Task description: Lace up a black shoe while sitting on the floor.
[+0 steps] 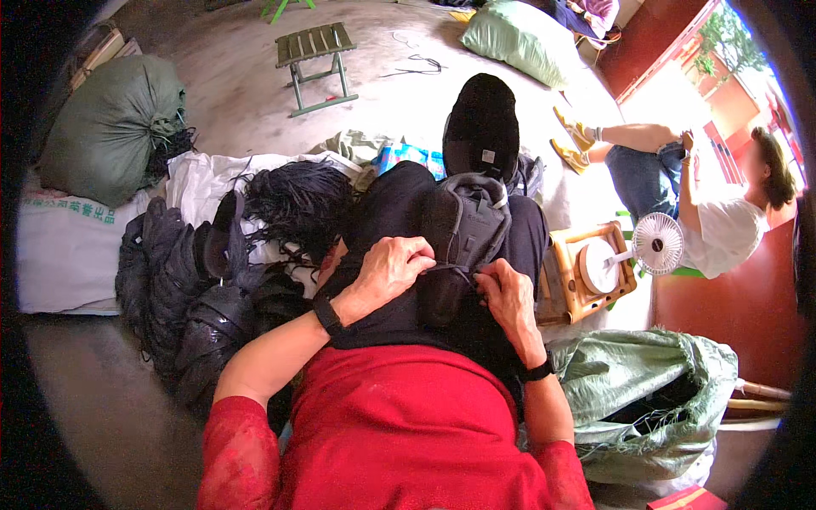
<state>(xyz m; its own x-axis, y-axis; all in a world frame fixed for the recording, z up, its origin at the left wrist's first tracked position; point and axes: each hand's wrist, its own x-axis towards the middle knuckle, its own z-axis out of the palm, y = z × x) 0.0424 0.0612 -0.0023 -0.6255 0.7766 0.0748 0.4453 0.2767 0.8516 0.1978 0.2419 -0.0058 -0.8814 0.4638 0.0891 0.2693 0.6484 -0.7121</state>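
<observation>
A dark grey shoe upper [466,219] lies across my lap. A thin dark shoelace [456,267] crosses its near part. My left hand [393,265] is closed, thumb and fingertips pinching the lace's left side. On the other side my right hand [508,299] pinches the lace's right side. A black shoe-shaped piece [481,119] with a small pale label rests beyond the upper, near my knees. Left of my legs a bundle of black laces [297,200] lies on white sacking. More dark shoe uppers [191,285] are piled beside it.
A small white fan [658,244] stands on a bamboo stool [557,265] to my right. Nearer is an open green woven sack [646,374]. A full green sack [115,127] sits far left, a folding stool [314,64] ahead. Another person [688,191] sits at the right.
</observation>
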